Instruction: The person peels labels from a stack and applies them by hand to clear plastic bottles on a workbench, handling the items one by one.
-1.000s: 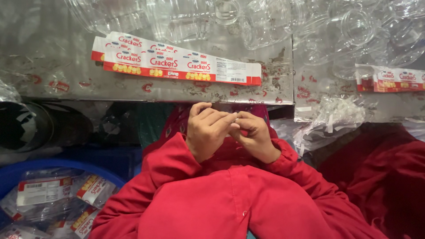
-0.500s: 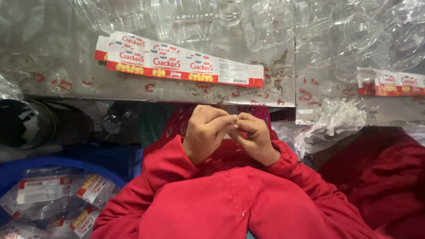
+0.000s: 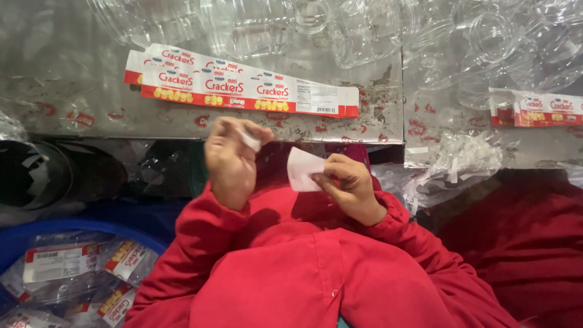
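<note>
Hands formerly joined are now parting: the left hand (image 3: 231, 159) is pinching a small white scrap (image 3: 250, 141) while the right hand (image 3: 347, 185) is gripping a white label (image 3: 303, 170) between them, peeling its backing, below the stacked red labels (image 3: 243, 88).

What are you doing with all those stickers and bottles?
A person in a red coat holds a small white piece of paper in the right hand. The left hand, a bit blurred, pinches a smaller white bit beside it. A strip of red and white cracker labels lies on the metal table, with clear plastic jars behind it. A blue bin at lower left holds jars with labels on.
</note>
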